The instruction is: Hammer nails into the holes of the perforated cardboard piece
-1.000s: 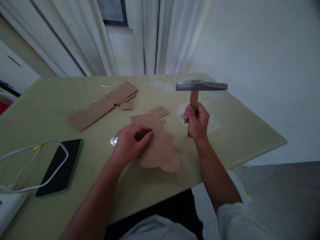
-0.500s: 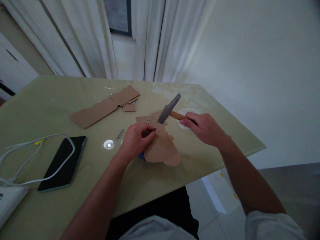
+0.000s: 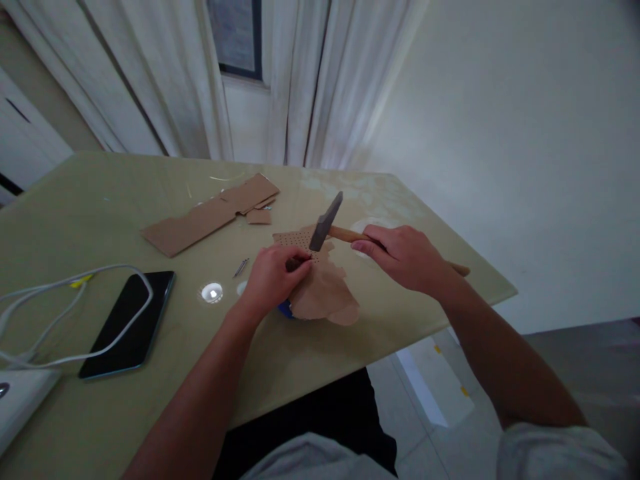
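Observation:
My right hand [image 3: 405, 257] is closed around the wooden handle of a hammer [image 3: 326, 221]. The hammer's dark metal head is right above the fingertips of my left hand [image 3: 280, 273]; whether it touches what they hold, I cannot tell. Thumb and forefinger of that hand pinch a thin, nail-like piece [image 3: 311, 256], mostly hidden, over a brown cardboard sheet [image 3: 325, 293] with rows of small holes. Under the sheet's left edge shows something blue [image 3: 286, 309], largely covered.
Cardboard strips [image 3: 210, 217] lie farther back on the table [image 3: 200, 400]. Several thin metal pieces [image 3: 241, 267] and a clear round disc [image 3: 211, 293] are left of my left hand. A dark tablet [image 3: 125, 333] with a white cable [image 3: 145, 307] lies at the left.
The hammer has come down and left, its head now close over my left fingertips. My left hand keeps its pinch on the cardboard. The view has shifted slightly.

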`<state>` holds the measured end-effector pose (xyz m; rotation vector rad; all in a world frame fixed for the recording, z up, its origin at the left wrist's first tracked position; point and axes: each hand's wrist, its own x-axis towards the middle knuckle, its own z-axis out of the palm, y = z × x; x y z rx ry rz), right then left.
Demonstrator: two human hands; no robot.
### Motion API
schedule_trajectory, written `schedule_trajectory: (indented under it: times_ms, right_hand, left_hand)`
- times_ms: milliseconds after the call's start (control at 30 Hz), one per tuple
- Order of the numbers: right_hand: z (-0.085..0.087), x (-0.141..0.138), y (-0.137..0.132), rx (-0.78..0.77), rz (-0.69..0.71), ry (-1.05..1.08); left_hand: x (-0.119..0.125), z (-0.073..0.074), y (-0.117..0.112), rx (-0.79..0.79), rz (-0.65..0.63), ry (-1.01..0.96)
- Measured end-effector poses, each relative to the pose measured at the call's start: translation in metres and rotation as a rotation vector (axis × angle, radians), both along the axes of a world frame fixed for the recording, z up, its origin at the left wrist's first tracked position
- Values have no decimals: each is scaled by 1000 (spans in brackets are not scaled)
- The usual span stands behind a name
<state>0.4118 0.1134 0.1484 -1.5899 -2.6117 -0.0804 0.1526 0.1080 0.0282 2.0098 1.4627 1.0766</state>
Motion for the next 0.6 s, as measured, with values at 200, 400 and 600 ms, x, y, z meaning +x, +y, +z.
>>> schedule_trajectory:
  times_ms: [200, 400, 600]
  right_hand:
    - [-2, -3, 1, -10, -2, 55]
    - [-2, -7, -2, 14, -19, 1]
    - [-3, -5, -2, 7, -19, 63]
  left_hand:
    - [-1, -1, 1, -7, -9, -13]
    - [-1, -2, 1, 2, -9, -14]
    - [0, -1, 1, 5, -9, -7]
